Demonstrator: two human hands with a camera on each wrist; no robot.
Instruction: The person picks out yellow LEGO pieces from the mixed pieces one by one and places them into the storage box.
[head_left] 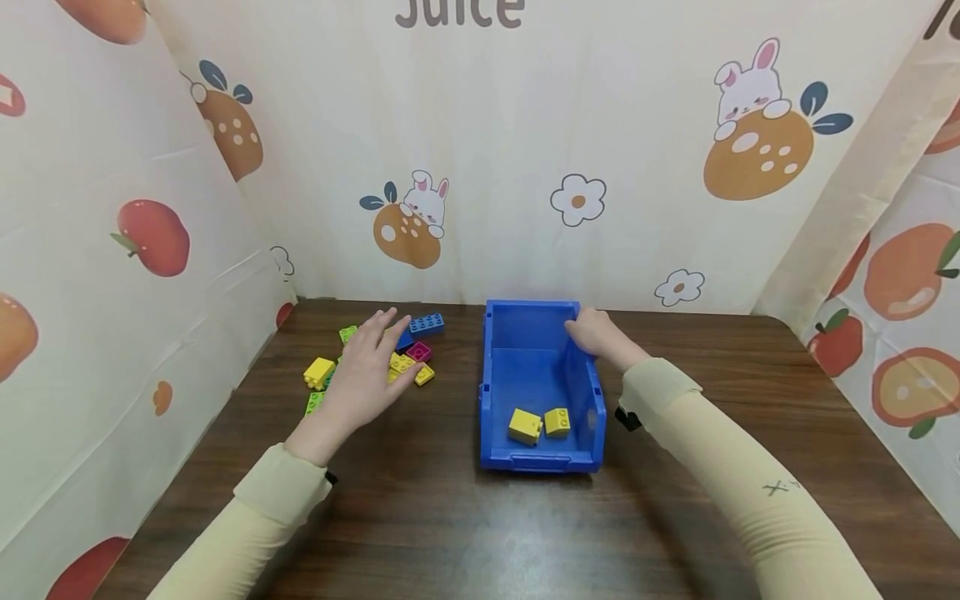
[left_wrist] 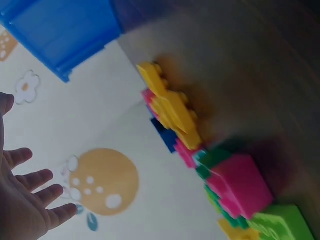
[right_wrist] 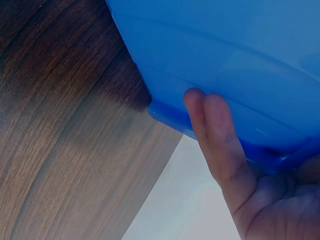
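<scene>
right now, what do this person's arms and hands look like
The left sleeve and right sleeve are pale yellow with wide cuffs. A dark x-like mark shows on the right one. A black piece peeks out by each cuff. The left hand and right hand wear no gloves.

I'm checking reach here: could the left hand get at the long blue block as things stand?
Probably yes: the left hand looks empty and is close by, and nothing visible covers the long blue block.

From the head, we see the left hand [head_left: 362,382] partly hide some bricks [head_left: 402,362]; the left wrist view crops the blue bin [left_wrist: 62,32].
</scene>
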